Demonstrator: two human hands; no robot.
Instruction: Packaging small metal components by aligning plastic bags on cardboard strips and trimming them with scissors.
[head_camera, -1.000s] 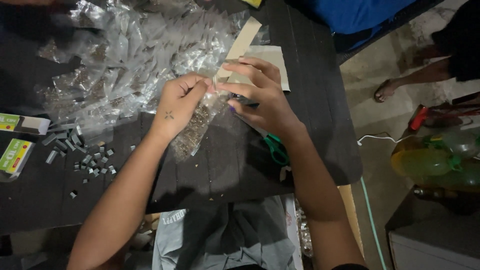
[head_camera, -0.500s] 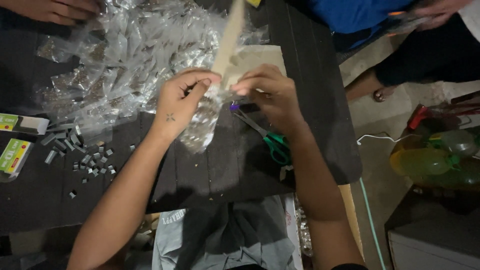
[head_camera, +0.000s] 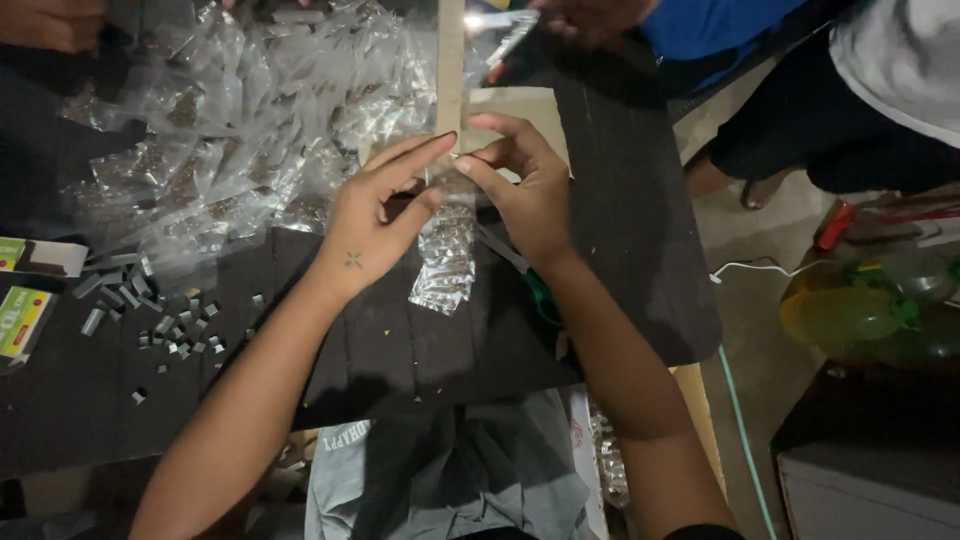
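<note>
My left hand (head_camera: 375, 215) and right hand (head_camera: 520, 185) pinch the top of a small clear plastic packet (head_camera: 445, 255), crinkled and shiny, hanging above the black table (head_camera: 640, 250). A heap of similar packets (head_camera: 250, 130) lies left, staples (head_camera: 150, 315) scattered nearby.

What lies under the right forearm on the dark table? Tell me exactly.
Green-handled scissors lie on the dark table, blade tips pointing up-left toward the small clear packet that the left hand and right hand hold. The right forearm covers most of the handles.
</note>
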